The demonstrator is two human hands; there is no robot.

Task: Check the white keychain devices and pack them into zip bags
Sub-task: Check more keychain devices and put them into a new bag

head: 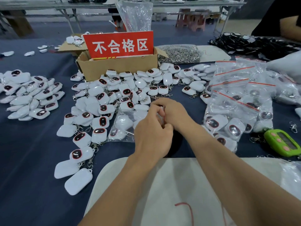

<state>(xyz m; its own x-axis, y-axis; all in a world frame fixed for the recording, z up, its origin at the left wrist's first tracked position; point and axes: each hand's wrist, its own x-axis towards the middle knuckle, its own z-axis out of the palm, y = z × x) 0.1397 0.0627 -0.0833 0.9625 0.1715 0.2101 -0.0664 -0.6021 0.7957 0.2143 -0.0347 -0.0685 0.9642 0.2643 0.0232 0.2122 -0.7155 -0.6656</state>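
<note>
A red sign (119, 44) lettered "不合格区" is stood in a cardboard box (117, 67). In front of the box, a small zip bag (160, 117), largely hidden, is pinched between the curled fingers of the left hand (152, 137) and the right hand (172, 112). White keychain devices (104, 101) are heaped on the bench (32, 152) just before the box. Filled bags (236, 95) are piled to the box's right.

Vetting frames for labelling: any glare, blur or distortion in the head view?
Head view: fisheye bows the far tables; glare streaks the zip bags and the dark windows of the keychain devices; left hand and right hand are slightly motion-blurred, so their grip is unreadable; background soft; a dark shadow sits under the hands.
</note>
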